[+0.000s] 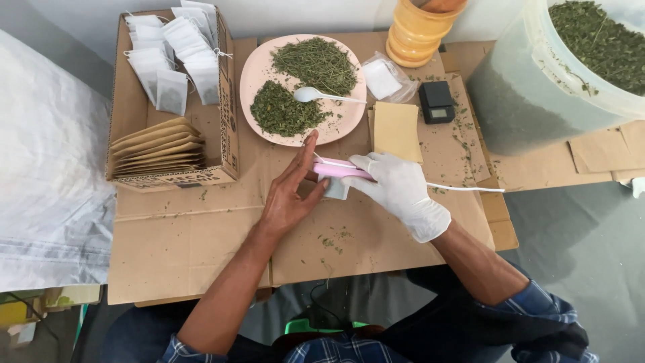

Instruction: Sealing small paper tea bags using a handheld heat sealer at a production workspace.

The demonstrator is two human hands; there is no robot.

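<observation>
My right hand (pixel 402 189), in a white glove, is closed around a pink handheld sealer (pixel 339 169) with a white cord (pixel 463 187) trailing right. A small white filter bag (pixel 336 188) sits clamped under the sealer's tip. My bare left hand (pixel 290 191) touches the bag and the sealer's end with its fingers stretched out. Just beyond the hands, a pink plate (pixel 259 70) carries two piles of dried green herb and a white plastic spoon (pixel 316 95). A brown paper pouch (pixel 396 130) lies right of the plate.
A cardboard box (pixel 228 134) at the left holds white filter bags (pixel 176 57) and stacked brown pouches (pixel 158 151). A small black scale (pixel 437 102), a clear packet (pixel 384 77), an orange container (pixel 420 30) and a large tub of herb (pixel 557 74) stand at the back right. Flattened cardboard (pixel 188 242) covers the surface.
</observation>
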